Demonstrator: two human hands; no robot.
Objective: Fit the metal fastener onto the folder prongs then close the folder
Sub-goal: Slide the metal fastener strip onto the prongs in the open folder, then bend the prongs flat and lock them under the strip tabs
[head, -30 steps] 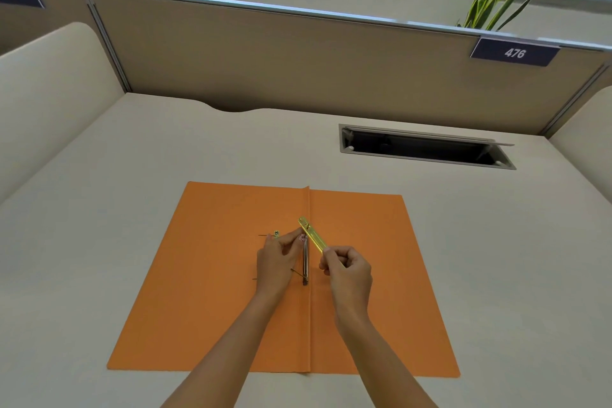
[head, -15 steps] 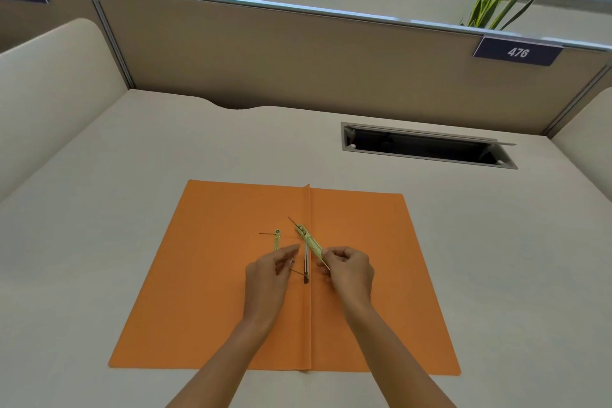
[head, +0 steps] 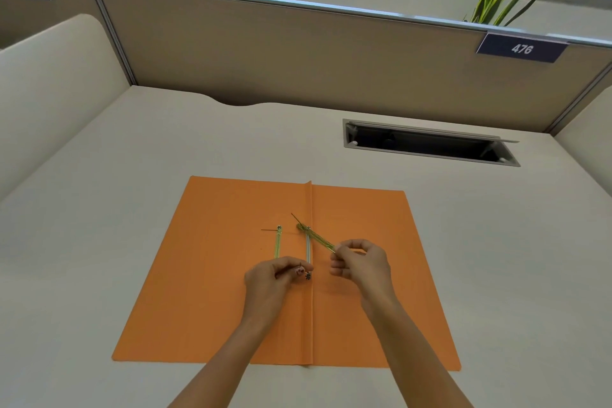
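Note:
An orange folder lies open and flat on the desk, spine crease running toward me. A thin yellow-green metal fastener bar slants across the spine; my right hand pinches its near end, and its far end sits over a thin upright prong. A silver strip lies along the spine. A second yellowish strip rests flat on the left flap. My left hand has fingertips pinched at the strip's near end by the spine, apparently on a small prong; the grip itself is hidden.
A rectangular cable slot with a raised lid opens in the desk at the back right. Beige partition walls enclose the desk on three sides, with a sign reading 476. Plants stand behind the partition.
My left hand has drawn back toward me from the upper end of the spine to its lower end. The second strip on the left flap is now uncovered. My right hand shifted slightly right with the bar.

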